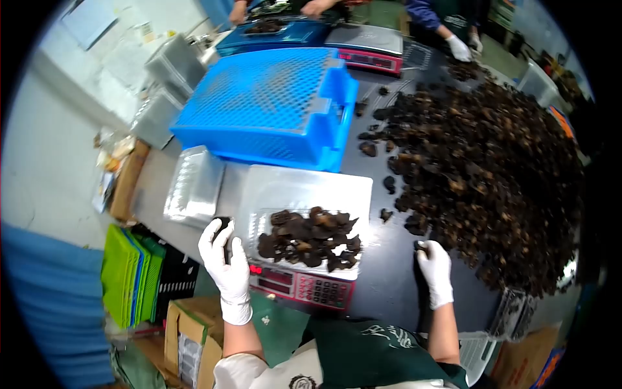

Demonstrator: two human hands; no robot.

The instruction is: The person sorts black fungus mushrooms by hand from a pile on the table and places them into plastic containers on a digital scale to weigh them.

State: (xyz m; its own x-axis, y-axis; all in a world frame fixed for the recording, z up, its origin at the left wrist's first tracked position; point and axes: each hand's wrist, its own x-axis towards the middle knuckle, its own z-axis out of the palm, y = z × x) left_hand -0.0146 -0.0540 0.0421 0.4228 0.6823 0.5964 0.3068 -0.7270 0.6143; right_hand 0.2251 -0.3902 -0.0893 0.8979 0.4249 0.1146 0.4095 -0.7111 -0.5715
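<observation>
My left hand (225,259), in a white glove, is beside the left edge of the scale, its fingers curled around a small dark piece (225,222). On the scale's metal plate (311,185) sits a clear plastic tray (259,223) filled with dark fungus pieces (308,238). The scale's red panel (301,287) faces me. My right hand (435,272), gloved too, is at the lower left edge of the large dark fungus pile (486,175), with a small dark piece at its fingertips.
An upturned blue crate (259,97) stands behind the scale, and stacked clear trays (194,185) are to its left. Across the table are a second scale (366,48) and other people's hands, one white-gloved (460,49). Green crates (123,279) stand at lower left.
</observation>
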